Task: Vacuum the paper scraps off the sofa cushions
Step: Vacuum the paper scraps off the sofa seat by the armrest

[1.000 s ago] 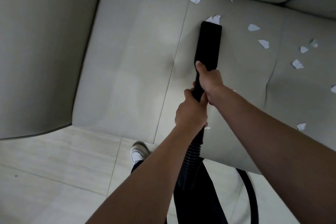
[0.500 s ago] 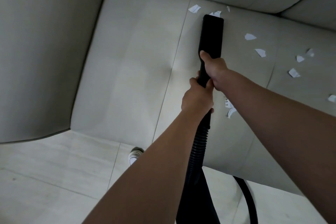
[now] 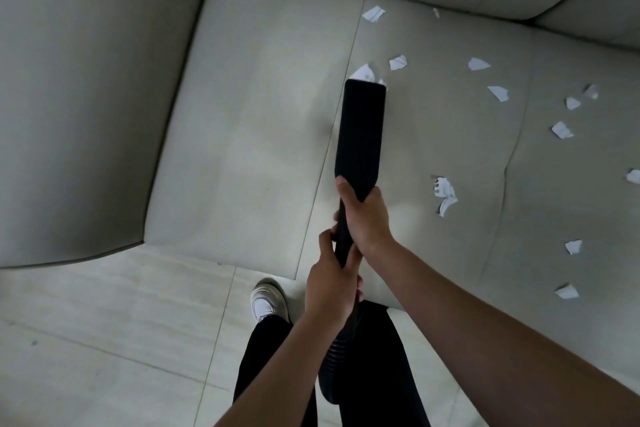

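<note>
Paper scraps (image 3: 497, 92) lie on the sofa's seat cushions, nearly all of them right of the vacuum. At the left, the smooth, pale armrest (image 3: 86, 97) and the matte, seamed seat cushion (image 3: 242, 149) beside it carry none. 0.5 seconds ago the flat, hard black nozzle (image 3: 362, 132) reached up near the backrest. It has since drawn back toward the front edge, and 1 jagged white scrap (image 3: 363, 72) sits at its mouth, probably dragged along rather than swallowed, so this pass looks unfinished. The left grip (image 3: 329, 291) is closed around the tube just above the ribbed, flexible hose (image 3: 336, 357). The right grip (image 3: 367, 218) is wrapped around the nozzle's neck ahead of it. Further right, about 10 thin, torn pieces, some curled, remain scattered well apart.
</note>
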